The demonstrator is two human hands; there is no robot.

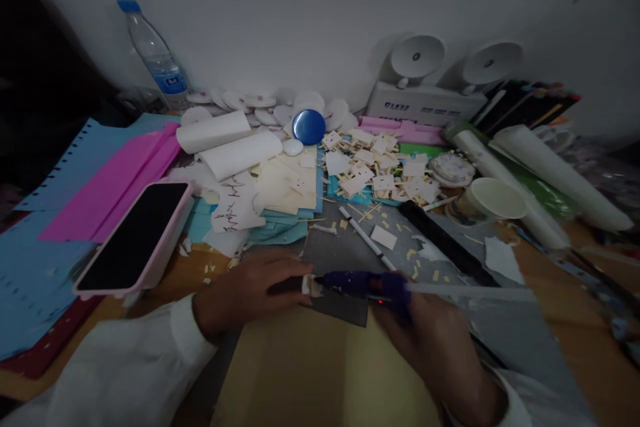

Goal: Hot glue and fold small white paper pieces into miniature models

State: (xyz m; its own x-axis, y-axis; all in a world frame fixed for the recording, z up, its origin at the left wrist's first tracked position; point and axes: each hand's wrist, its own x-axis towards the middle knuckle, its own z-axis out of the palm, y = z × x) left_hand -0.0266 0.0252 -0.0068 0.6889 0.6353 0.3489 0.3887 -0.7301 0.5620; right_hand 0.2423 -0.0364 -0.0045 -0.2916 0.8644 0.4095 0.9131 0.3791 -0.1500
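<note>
My right hand (pixel 430 340) is wrapped round a blue glue gun (pixel 365 283) that lies level, nozzle pointing left, with a clear glue stick (pixel 470 291) trailing out to the right. A small red light shows under its body. My left hand (pixel 250 290) has its fingers pinched on a small white piece (pixel 311 285) held right at the nozzle tip. Both hands hover over a grey mat (pixel 350 253) and a tan sheet (pixel 310 373) near the desk's front edge.
A phone in a pink case (pixel 135 240) lies left on blue and pink paper. Behind are white paper rolls (pixel 225 143), a blue round badge (pixel 309 127), a heap of small cut cards (pixel 380 170), a pen (pixel 365 238), a paper cup (pixel 493 200) and a water bottle (pixel 155 57).
</note>
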